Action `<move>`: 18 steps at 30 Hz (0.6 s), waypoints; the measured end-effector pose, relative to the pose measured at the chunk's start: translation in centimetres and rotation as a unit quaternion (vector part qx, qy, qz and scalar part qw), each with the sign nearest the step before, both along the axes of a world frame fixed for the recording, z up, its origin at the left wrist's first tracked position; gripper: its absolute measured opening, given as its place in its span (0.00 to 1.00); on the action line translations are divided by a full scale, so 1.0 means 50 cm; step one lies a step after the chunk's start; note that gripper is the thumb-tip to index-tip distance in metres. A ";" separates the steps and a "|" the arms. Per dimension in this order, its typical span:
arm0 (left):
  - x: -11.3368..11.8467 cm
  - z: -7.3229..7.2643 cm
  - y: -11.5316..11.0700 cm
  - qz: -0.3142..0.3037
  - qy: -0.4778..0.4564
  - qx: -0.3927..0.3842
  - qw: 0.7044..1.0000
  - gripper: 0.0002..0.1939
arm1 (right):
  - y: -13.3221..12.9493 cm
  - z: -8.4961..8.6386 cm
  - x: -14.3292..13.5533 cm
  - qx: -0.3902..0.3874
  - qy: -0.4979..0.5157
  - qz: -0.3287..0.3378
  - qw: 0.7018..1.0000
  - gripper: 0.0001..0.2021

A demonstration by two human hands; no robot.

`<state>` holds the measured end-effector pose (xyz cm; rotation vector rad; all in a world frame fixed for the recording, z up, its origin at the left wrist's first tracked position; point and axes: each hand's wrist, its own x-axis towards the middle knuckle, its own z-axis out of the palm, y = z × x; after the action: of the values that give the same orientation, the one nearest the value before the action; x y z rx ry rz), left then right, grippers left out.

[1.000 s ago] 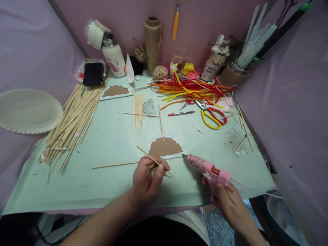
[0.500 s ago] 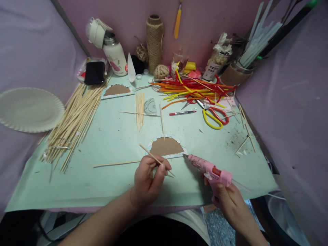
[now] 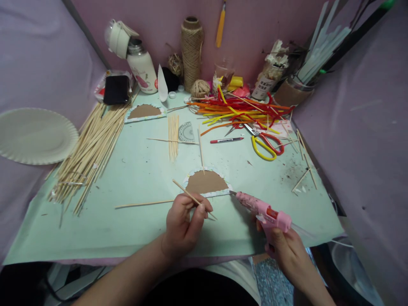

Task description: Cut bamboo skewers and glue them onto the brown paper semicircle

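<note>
Between the thumb and fingers of my left hand (image 3: 186,219) is a short wooden stick (image 3: 183,187), held slanting. My right hand (image 3: 285,246) is wrapped round the handle of a pink hot glue gun (image 3: 263,211). The gun's nozzle points left, at the right corner of a half-round cardboard piece (image 3: 207,182) with a pale patterned edging; I cannot tell if they touch. One upright stick (image 3: 201,151) has its lower end on that piece's curved top. Another stick (image 3: 143,204) lies to the left of my left hand, its right end hidden behind the hand.
Loose sticks (image 3: 92,153) and a paper plate (image 3: 38,136) lie at left. Behind are a second half-round piece (image 3: 145,111), a protractor (image 3: 185,131), a pen (image 3: 226,140), scissors (image 3: 264,146) and coloured pipe cleaners (image 3: 236,111). A bottle (image 3: 143,72) and twine (image 3: 191,55) stand at the back.
The glue gun in my right hand has moved slightly to the right, its nozzle still near the cardboard's corner. My left hand keeps the stick in nearly the same place.
</note>
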<state>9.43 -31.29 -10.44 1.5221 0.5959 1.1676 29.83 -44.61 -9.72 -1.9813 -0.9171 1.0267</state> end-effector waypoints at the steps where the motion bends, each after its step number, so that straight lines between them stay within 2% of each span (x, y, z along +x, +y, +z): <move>1: 0.000 0.000 0.000 0.000 0.002 0.000 1.000 0.09 | 0.001 0.001 0.000 -0.002 0.000 0.001 1.000 0.28; 18: -0.001 0.001 0.000 -0.005 0.004 0.000 1.000 0.10 | -0.006 0.002 0.003 -0.005 0.000 0.002 1.000 0.30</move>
<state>9.37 -31.29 -10.37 1.5286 0.5927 1.1553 29.98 -44.91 -9.62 -1.9881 -0.9182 1.0367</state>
